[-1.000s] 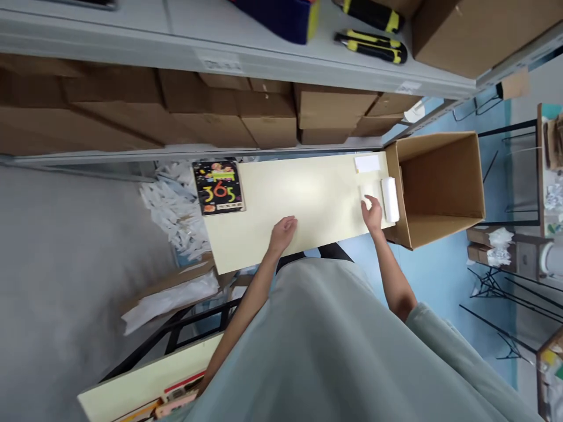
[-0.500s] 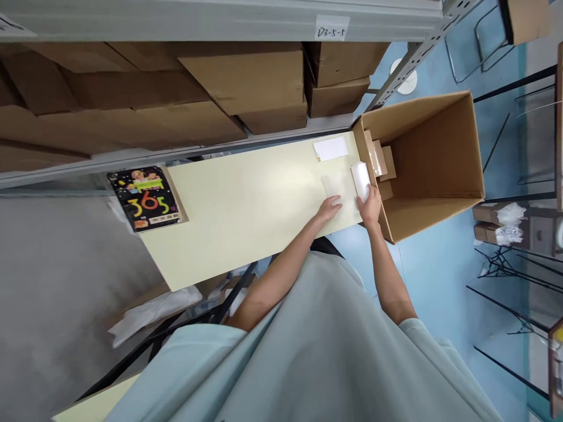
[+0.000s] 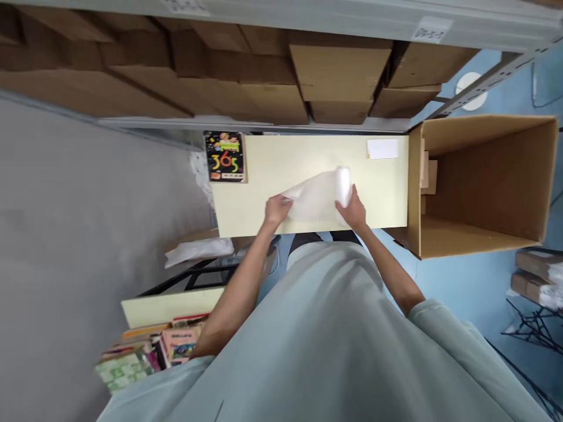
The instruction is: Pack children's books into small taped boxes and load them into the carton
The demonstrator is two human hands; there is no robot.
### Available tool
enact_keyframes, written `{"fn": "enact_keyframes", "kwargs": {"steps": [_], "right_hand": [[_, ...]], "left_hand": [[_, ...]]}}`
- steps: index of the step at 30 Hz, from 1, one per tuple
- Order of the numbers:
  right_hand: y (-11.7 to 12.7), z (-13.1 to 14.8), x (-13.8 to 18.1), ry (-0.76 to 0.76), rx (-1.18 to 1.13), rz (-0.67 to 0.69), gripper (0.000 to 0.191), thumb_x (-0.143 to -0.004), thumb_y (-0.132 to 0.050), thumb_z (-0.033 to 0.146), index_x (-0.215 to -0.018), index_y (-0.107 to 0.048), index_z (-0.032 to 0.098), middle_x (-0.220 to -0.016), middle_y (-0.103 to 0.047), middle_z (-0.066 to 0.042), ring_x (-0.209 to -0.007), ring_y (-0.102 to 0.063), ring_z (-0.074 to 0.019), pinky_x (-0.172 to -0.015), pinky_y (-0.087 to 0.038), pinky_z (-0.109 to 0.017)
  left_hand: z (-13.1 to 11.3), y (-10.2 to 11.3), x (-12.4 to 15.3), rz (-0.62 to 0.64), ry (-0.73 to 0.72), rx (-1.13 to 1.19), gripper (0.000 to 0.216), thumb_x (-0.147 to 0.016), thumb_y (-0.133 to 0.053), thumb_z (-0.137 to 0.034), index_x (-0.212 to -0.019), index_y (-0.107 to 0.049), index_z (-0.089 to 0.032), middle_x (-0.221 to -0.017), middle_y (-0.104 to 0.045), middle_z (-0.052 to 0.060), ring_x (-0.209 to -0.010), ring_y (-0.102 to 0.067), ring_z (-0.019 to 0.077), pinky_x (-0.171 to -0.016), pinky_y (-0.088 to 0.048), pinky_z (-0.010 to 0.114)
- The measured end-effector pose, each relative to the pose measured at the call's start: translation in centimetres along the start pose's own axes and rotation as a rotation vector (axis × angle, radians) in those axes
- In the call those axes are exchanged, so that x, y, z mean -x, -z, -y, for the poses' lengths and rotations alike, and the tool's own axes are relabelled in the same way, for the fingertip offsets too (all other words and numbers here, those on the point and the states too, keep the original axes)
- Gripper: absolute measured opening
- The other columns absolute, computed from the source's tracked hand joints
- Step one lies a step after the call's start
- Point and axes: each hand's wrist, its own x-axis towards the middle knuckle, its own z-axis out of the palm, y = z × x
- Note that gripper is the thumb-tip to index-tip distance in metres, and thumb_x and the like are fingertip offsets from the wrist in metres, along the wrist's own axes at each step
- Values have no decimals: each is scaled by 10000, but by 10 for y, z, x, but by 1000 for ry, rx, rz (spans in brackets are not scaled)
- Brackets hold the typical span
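Observation:
A white roll [image 3: 343, 183] of translucent film lies near the middle of the pale yellow table [image 3: 259, 205]. My right hand [image 3: 353, 211] is closed around the roll's near end. From the roll a loose sheet of film [image 3: 313, 196] stretches to the left, its edge pinched in my left hand [image 3: 277, 211]. Motion blurs the film somewhat. A flat white card or packet [image 3: 382, 149] rests behind and to the right of the roll. On the table's left end lies a dark book [image 3: 226, 157] marked "365".
An open cardboard box [image 3: 484, 243] with smaller boxes inside stands at the table's right end. Along the far side runs a grey shelf [image 3: 308, 23] full of cardboard cartons [image 3: 338, 70]. Several books [image 3: 149, 349] sit at lower left.
My left hand has taken the film's edge and drawn it leftward. The roll, in my right hand, has moved away from the big box. The view has shifted left.

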Motion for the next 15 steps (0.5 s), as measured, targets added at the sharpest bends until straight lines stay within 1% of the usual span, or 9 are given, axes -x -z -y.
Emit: {"fn": "enact_keyframes", "kwargs": {"steps": [1,3,4,6,8,10,11,13,15], "right_hand": [[-12,20,1,47,-12,51,1016,-1040,-619,560,-1828,-139,134,-1693,-581,-254,-1351,-712,-465,-1080,-632,-611],[-33,58,1,125,-15,127,1018,-1046,-616,578,-1832,-128,155,-1713,-571,-240,-1368,-710,-467,-1085,-634,-619],[-42,75,-1,154,-10,151,1013,-1051,-614,578,-1833,-126,157,-1714,-571,-242,-1365,-715,-465,-1087,-635,-619],[-56,104,-6,184,10,179,1005,-1062,-613,561,-1832,-121,143,-1680,-597,-259,-1343,-730,-459,-1088,-633,-619],[-66,125,-12,182,33,193,1001,-1065,-628,537,-1827,-127,126,-1626,-633,-276,-1327,-740,-453,-1092,-629,-617],[-72,135,-16,161,53,204,1014,-1057,-653,545,-1821,-144,116,-1581,-660,-280,-1330,-738,-451,-1100,-622,-613],[-73,136,-17,150,58,210,1025,-1051,-665,566,-1817,-156,113,-1569,-666,-280,-1336,-735,-452,-1104,-620,-610],[-70,128,-17,127,62,216,1032,-1041,-673,617,-1805,-197,113,-1551,-677,-277,-1336,-732,-454,-1105,-618,-608],[-56,106,-16,100,57,188,949,-1050,-647,617,-1775,-282,126,-1531,-694,-262,-1324,-735,-453,-1103,-616,-610]], "left_hand": [[14,28,-3,-54,-5,-41,162,-809,-749,-167,-933,-854,-167,-1067,-880,119,-1112,-819,341,-1096,-616,471],[39,74,-6,-127,8,-67,208,-805,-738,-157,-971,-862,-177,-1104,-878,108,-1105,-811,305,-1099,-605,437],[48,92,-6,-156,18,-90,239,-810,-733,-163,-1007,-869,-179,-1092,-876,97,-1066,-807,290,-1076,-608,422],[61,116,-5,-206,51,-148,308,-826,-731,-189,-1096,-878,-176,-987,-858,70,-931,-781,269,-989,-617,401],[67,125,-5,-236,75,-204,354,-843,-737,-222,-1162,-881,-172,-853,-809,44,-815,-736,252,-899,-608,378],[69,125,-8,-255,88,-231,360,-858,-730,-227,-1181,-882,-177,-798,-776,39,-788,-724,252,-862,-596,367],[69,123,-11,-264,93,-237,351,-861,-723,-218,-1173,-882,-185,-797,-775,45,-802,-733,261,-863,-596,370],[68,118,-16,-281,99,-250,336,-851,-711,-185,-1142,-879,-204,-817,-787,58,-856,-761,288,-896,-603,388],[68,115,-23,-283,103,-281,344,-828,-709,-147,-1122,-873,-219,-832,-796,64,-907,-776,311,-946,-605,407]]}}
